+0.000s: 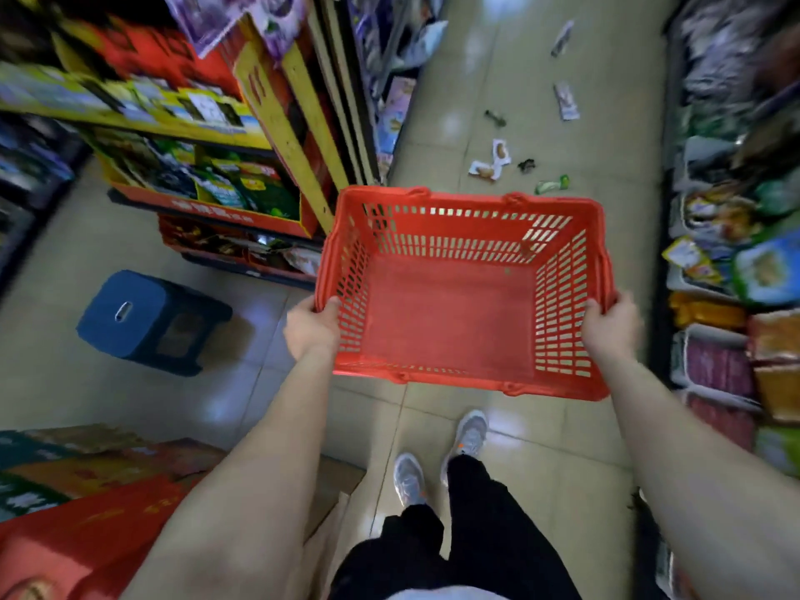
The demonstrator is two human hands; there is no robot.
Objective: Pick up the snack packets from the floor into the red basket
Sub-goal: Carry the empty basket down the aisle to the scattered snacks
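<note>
Left hand (312, 326) and right hand (609, 323) each clasped on a side rim of one empty red basket (454, 313), about seven snack packets (495, 160) scattered on floor (511, 461) beyond it

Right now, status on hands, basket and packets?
Left hand and right hand grip red basket sides. Basket empty. Snack packets on floor ahead. Aisle clear.

A red slotted plastic shopping basket (465, 292) is held level above the tiled floor, open side up, with nothing seen inside it. Beyond its far rim, small snack packets are scattered flat on the floor: two white packets with brown pictures (491, 163), a green packet (553, 184) just beside the rim, and two pale blurred packets (566, 100) farther along the aisle.
</note>
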